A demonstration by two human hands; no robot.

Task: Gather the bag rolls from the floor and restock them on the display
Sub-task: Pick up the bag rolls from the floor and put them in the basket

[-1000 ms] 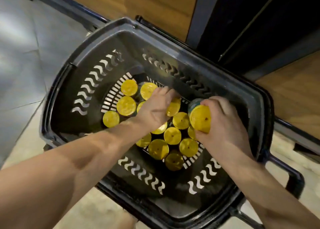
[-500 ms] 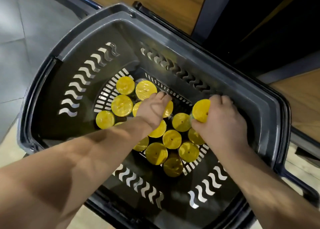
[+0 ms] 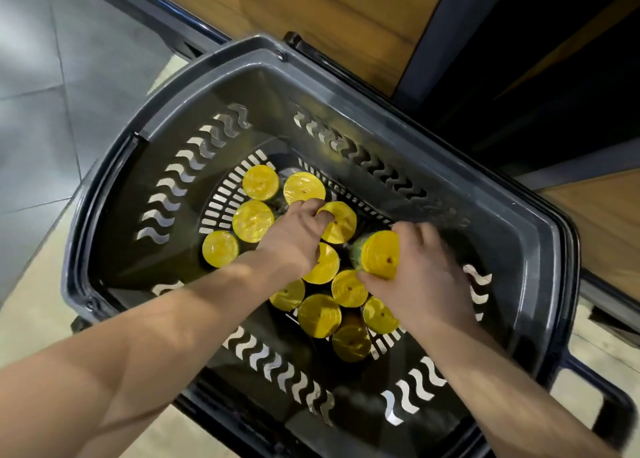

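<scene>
Several yellow bag rolls stand on end in the bottom of a dark grey shopping basket (image 3: 519,222). My left hand (image 3: 294,239) reaches down among them, its fingers curled round the top of one roll (image 3: 341,222) near the basket's far side. My right hand (image 3: 422,274) grips another roll (image 3: 379,255), lifted and tilted above the others with its yellow end facing me. More rolls (image 3: 318,315) stand below and between my hands, and a group of rolls (image 3: 252,220) stands to the left.
The basket sits on a tiled floor (image 3: 52,118). A wooden display base (image 3: 329,17) with a dark rail (image 3: 166,10) runs behind it. A dark upright (image 3: 426,41) and a shadowed opening are at the upper right. A basket handle (image 3: 606,402) sticks out at lower right.
My right hand has tipped its roll further over, so the yellow end faces me more. My left hand has curled its fingers round a roll near the far side. The camera has shifted.
</scene>
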